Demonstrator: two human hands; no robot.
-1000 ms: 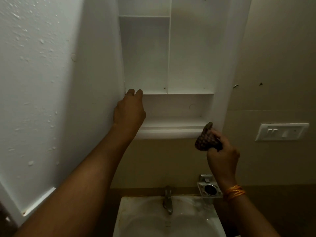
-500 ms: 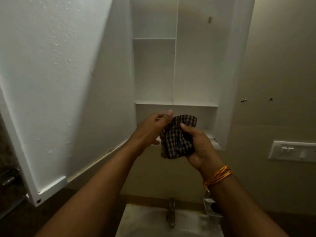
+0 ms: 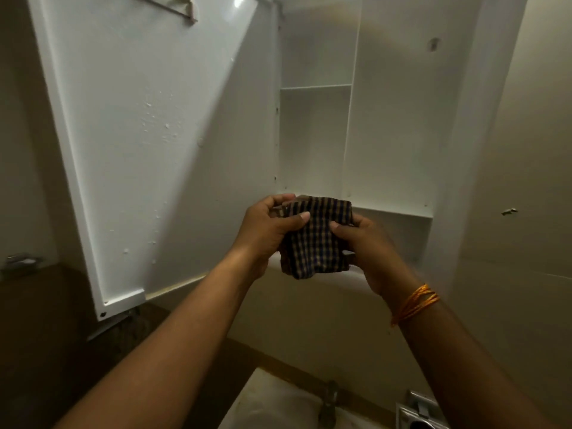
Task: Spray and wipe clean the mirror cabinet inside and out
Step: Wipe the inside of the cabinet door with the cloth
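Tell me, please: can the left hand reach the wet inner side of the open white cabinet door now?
Probably not yet: the left hand is busy gripping the checked cloth; otherwise nothing blocks the open white cabinet door.

this is a home bathroom. a white wall cabinet (image 3: 387, 119) with bare shelves hangs open above a white washbasin (image 3: 278, 407), its door (image 3: 154, 134) swung out to the left. a metal tap (image 3: 328, 400) stands at the basin's back edge, with a metal holder (image 3: 418, 413) just beside it on the plain beige wall (image 3: 526, 212).
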